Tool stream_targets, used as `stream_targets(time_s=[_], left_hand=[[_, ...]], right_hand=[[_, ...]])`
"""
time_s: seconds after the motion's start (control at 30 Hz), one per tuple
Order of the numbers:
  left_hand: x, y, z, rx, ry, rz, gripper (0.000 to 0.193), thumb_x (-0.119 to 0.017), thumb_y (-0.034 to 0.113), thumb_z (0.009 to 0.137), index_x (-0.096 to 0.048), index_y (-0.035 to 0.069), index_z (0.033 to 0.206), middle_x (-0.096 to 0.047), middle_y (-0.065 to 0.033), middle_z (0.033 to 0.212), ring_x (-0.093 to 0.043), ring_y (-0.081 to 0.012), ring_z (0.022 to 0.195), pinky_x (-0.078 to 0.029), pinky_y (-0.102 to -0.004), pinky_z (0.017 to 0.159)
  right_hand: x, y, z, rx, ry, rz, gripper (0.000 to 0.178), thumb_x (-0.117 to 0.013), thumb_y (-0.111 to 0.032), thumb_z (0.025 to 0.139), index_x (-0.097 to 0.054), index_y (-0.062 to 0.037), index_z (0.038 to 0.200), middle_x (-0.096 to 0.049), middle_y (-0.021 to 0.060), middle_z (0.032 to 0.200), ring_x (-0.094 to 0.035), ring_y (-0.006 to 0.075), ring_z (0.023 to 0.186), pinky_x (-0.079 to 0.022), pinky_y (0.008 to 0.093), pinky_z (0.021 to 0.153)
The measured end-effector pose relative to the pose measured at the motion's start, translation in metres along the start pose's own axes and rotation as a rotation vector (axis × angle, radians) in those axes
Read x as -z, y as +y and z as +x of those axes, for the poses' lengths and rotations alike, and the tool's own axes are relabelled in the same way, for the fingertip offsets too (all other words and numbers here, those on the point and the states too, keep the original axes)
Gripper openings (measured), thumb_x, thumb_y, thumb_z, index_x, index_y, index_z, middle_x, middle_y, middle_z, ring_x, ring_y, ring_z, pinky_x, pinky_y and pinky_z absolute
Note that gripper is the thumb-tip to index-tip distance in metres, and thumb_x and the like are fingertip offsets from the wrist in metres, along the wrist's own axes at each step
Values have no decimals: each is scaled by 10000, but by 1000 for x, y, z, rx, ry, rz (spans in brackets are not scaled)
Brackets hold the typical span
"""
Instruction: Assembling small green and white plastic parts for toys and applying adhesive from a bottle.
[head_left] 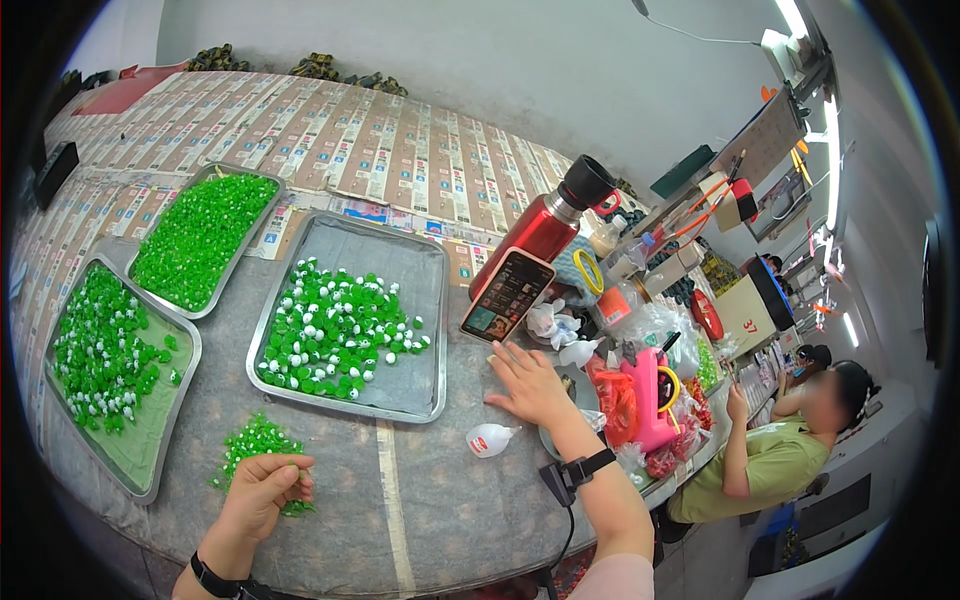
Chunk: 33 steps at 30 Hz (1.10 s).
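My left hand (262, 492) rests curled on a small pile of loose green beads (252, 443) on the grey cloth; its fingertips pinch together, and what sits between them is too small to tell. My right hand (527, 384) lies flat, fingers spread, on the table beside a small white squeeze bottle (490, 439) lying on its side. Just beyond it a smartphone (507, 295) leans against a red flask (540, 232). A metal tray (425, 395) in front of me holds several green-and-white beads (335, 335).
Two more metal trays of green beads stand at the left (170, 425) and far left (255, 235). Clutter of plastic bags, a pink tool (648, 395) and tape rolls fills the right edge. A seated person in a green shirt (775, 460) works at the lower right.
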<state>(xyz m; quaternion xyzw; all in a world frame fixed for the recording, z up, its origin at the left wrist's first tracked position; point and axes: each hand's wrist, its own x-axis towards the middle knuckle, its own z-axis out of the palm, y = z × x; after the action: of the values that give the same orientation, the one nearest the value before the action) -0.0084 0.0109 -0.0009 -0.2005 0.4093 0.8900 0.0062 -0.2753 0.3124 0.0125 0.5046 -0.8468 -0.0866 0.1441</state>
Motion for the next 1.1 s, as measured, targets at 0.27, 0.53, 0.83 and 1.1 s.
stream_targets(time_s=[0.27,0.53,0.83,1.1], left_hand=[[-1,-2,0,-32,1,6,198,-558,118,792,-580,-30,921,-593,-76,729,-567,-149,646,-485,-280,599],[1,-2,0,-28,-10,21,211,-551,125,798,-572,-36,933,-590,-70,731,-566,-145,658,-486,-277,606],[1,-1,0,-21,-18,9,209,-549,115,799,-571,-35,943,-590,-75,738,-567,-144,667,-490,-275,606],[0,0,-1,-32,-15,3,208,-552,113,798,-573,-35,944,-594,-79,746,-569,-145,669,-494,-274,611]], right_hand=[[-4,2,0,-19,-35,-45,580,-470,-506,734,-467,-59,1105,-426,96,1221,-402,256,1095,-330,373,842],[10,7,-2,-62,200,-32,322,-604,-216,666,-521,-74,943,-537,64,971,-496,204,882,-374,324,736],[41,15,8,-396,556,219,105,-555,-75,724,-553,-41,824,-558,100,726,-529,269,688,-413,348,611],[71,17,8,-569,606,346,64,-563,-79,744,-571,-32,789,-573,86,697,-548,227,618,-418,308,554]])
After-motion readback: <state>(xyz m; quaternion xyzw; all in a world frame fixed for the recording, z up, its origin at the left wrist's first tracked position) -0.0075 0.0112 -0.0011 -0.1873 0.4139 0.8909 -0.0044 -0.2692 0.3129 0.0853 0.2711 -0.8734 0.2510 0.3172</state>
